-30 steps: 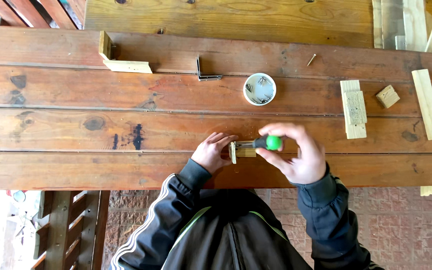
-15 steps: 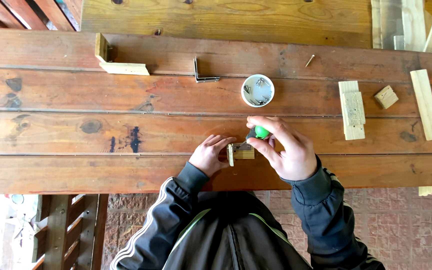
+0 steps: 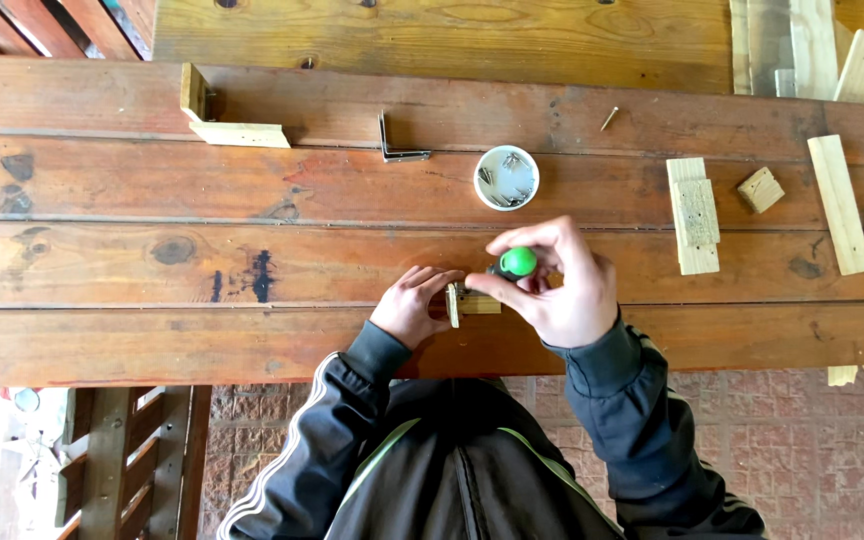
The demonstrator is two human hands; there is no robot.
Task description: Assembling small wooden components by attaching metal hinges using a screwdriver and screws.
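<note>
My right hand [image 3: 555, 283] grips a screwdriver with a green-capped handle [image 3: 517, 262], held upright over a small wooden piece [image 3: 464, 303] near the front edge of the plank table [image 3: 132, 340]. My left hand [image 3: 412, 304] presses on the left side of that wooden piece and steadies it. The screwdriver's tip is hidden under my fingers. A small white round cup [image 3: 506, 177] with several screws in it stands just beyond my hands.
An L-shaped wooden corner [image 3: 222, 118] lies at the back left, a metal angle bracket [image 3: 396, 146] beside it. Wood offcuts [image 3: 694, 213], a small block [image 3: 759, 189] and a strip [image 3: 839, 203] lie at the right. A loose screw [image 3: 609, 118] rests behind the cup.
My right hand has swung the screwdriver from lying sideways to standing upright over the wooden piece, with the green cap now facing up. My left hand has stayed on the piece.
</note>
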